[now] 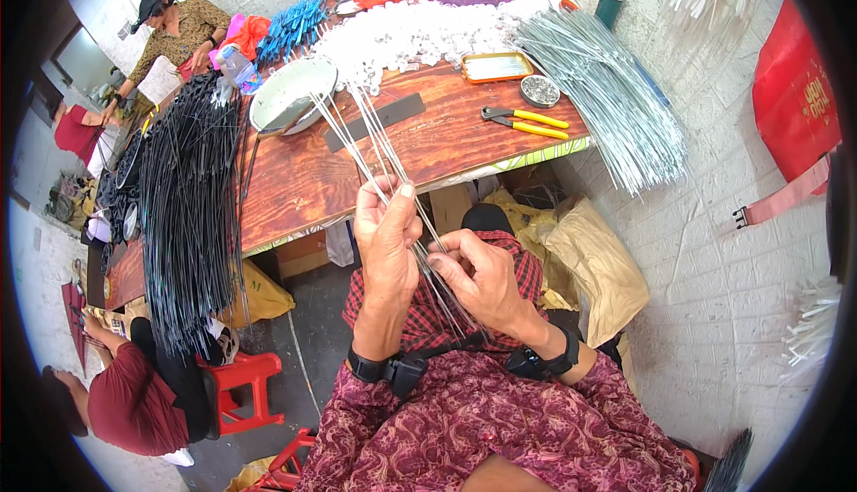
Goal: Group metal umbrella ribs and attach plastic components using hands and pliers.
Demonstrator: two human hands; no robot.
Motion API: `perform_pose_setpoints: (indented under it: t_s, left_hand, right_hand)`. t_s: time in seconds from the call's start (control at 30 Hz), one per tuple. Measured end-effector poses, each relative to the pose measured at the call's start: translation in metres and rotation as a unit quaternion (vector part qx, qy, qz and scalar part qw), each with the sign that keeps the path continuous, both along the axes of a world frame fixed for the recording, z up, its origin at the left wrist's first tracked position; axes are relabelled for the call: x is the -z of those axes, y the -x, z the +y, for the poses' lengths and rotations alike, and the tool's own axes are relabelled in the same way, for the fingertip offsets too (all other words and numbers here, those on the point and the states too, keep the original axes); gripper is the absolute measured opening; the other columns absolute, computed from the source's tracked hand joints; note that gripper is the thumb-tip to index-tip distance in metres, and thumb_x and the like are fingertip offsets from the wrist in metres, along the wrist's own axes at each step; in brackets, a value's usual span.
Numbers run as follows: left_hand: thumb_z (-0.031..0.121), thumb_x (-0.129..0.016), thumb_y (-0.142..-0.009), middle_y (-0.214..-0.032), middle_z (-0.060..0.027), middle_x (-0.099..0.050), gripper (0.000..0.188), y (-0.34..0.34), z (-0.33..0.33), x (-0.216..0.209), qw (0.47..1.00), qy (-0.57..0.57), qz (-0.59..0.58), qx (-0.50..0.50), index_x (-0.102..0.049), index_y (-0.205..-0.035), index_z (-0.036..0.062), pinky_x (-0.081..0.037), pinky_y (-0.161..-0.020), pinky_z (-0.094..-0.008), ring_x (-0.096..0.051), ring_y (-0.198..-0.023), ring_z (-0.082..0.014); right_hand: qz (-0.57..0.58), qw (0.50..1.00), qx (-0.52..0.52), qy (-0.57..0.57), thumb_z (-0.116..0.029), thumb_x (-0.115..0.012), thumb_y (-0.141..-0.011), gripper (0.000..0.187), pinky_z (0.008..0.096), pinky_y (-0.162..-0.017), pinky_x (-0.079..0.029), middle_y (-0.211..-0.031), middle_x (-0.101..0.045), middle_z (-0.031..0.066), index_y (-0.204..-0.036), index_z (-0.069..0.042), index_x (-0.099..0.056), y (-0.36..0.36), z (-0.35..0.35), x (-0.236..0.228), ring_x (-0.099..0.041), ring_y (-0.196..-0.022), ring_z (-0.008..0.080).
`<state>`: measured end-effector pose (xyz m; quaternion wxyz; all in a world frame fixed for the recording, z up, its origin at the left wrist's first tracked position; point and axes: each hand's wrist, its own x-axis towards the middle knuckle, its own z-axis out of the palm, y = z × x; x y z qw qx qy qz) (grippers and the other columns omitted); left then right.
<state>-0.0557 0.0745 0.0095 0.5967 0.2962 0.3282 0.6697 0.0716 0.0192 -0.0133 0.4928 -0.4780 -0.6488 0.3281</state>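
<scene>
Head view: clasping thin grey wires (381, 137) in left hand (386, 229); pinching them lower down with right hand (482, 279). Held slanting over front edge of worktop (303, 188), with upper ends spread near white bowl (287, 88). Also noted on worktop, farther right: yellow-handled pliers (537, 118).

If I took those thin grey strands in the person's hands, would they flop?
Probably not much: the strands reach nearly straight beyond the left hand. They're likely light, being so thin, and could fan apart, since their upper ends spread.
</scene>
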Motion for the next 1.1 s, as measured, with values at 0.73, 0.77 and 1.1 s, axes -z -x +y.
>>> perform_pose_setpoints:
  t_s: [0.73,0.77,1.1]
  left_hand:
    - [0.022,-0.062,-0.102,-0.095,0.002,-0.059,0.023,-0.015,-0.009,0.026,0.999,0.006,-0.018,-0.034,-0.058,-0.12,0.0083,-0.048,-0.071,-0.0216,-0.055,-0.082,-0.0065]
    - [0.021,-0.063,-0.101,-0.098,0.0014,-0.061,0.025,-0.014,-0.007,0.03,0.999,0.012,-0.027,-0.039,-0.058,-0.122,0.0069,-0.049,-0.073,-0.0222,-0.056,-0.085,-0.0069]
    - [0.013,-0.069,-0.096,-0.097,0.0006,-0.067,0.036,-0.002,-0.011,0.03,0.999,0.035,0.037,0.012,-0.061,-0.13,0.0004,-0.053,-0.074,-0.0241,-0.063,-0.084,-0.0077]
  right_hand:
    - [0.069,0.997,-0.031,0.014,-0.013,-0.075,-0.088,0.019,0.0273,-0.057,-0.042,-0.079,-0.063,0.0069,-0.101,0.001,-0.073,-0.005,0.02,0.001,-0.053,-0.064,0.0103]
    - [0.065,0.997,-0.032,0.011,-0.012,-0.075,-0.088,0.019,0.0267,-0.056,-0.041,-0.078,-0.062,0.0057,-0.101,0.001,-0.073,-0.005,0.021,0.001,-0.051,-0.064,0.0091]
    - [0.064,0.998,-0.006,0.019,-0.008,-0.07,-0.089,0.015,0.0232,-0.053,-0.038,-0.078,-0.062,0.0015,-0.101,0.001,-0.074,-0.015,0.027,-0.001,-0.048,-0.061,0.0046]
